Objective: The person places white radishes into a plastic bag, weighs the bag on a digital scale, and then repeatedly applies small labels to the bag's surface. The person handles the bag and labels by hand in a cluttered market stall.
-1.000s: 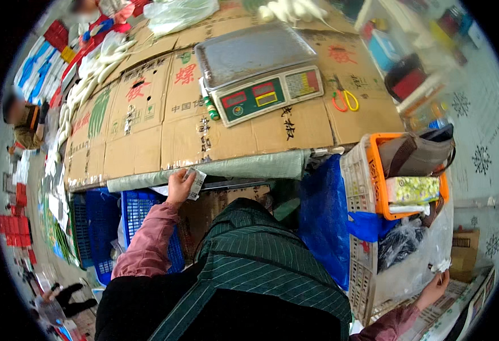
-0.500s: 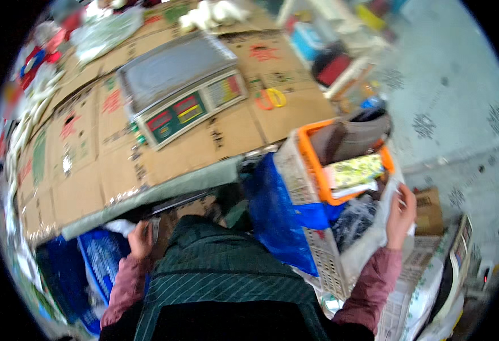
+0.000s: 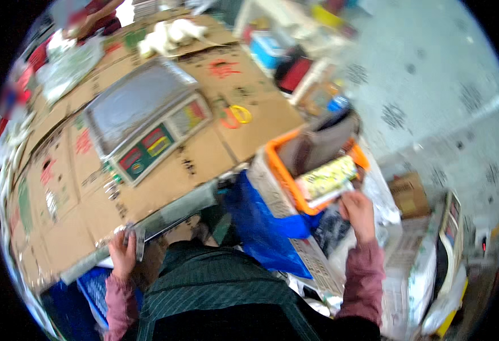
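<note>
My left hand (image 3: 123, 254) is at the near edge of the cardboard-covered table (image 3: 84, 210), fingers closed on a small greyish see-through piece (image 3: 140, 244) whose kind is unclear. My right hand (image 3: 358, 215) is closed over the crate's right side, by the near edge of an orange basket (image 3: 301, 200). Whether its fingers hold anything is hidden. In the basket lie a yellow patterned packet (image 3: 329, 177) and a grey-brown bag (image 3: 317, 149). The basket sits on a pale crate (image 3: 272, 190) draped with blue plastic (image 3: 255, 219). Dark plastic film (image 3: 332, 232) shows below my right wrist.
On the table stand a weighing scale (image 3: 147, 113), orange and yellow looped handles (image 3: 235, 117) and white gloves (image 3: 172, 37). A white shelf (image 3: 261, 20) is beyond. Blue crates (image 3: 93, 292) stand under the left edge; a cardboard box (image 3: 408, 195) is at right. Another person's arm (image 3: 98, 17) shows far left.
My left hand has risen from below the table to its edge. My right hand has left the white plastic at the crate's right side and moved left toward the basket. The view has shifted.
</note>
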The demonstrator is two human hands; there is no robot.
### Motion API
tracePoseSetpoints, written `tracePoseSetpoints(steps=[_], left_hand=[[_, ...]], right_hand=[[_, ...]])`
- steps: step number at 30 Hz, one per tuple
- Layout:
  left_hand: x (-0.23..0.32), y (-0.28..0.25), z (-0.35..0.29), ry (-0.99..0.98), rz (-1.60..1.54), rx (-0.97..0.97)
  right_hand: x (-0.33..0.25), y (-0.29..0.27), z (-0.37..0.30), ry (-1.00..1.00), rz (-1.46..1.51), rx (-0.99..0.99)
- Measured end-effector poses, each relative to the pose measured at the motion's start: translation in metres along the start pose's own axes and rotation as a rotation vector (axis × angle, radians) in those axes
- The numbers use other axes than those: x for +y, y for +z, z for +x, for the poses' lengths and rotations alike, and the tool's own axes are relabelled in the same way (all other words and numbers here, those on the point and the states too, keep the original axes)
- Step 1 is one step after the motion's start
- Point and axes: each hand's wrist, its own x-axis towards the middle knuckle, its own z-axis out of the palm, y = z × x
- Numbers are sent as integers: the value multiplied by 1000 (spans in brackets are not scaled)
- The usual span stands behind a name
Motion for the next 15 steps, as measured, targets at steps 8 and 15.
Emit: tracePoseSetpoints(steps=[8, 15], left_hand=[[-84, -42, -11, -474, -278, 241], [-160, -87, -41, -687, -562, 697]], right_hand=[[28, 28, -33, 74, -102, 125], [16, 27, -20, 242, -7, 62]])
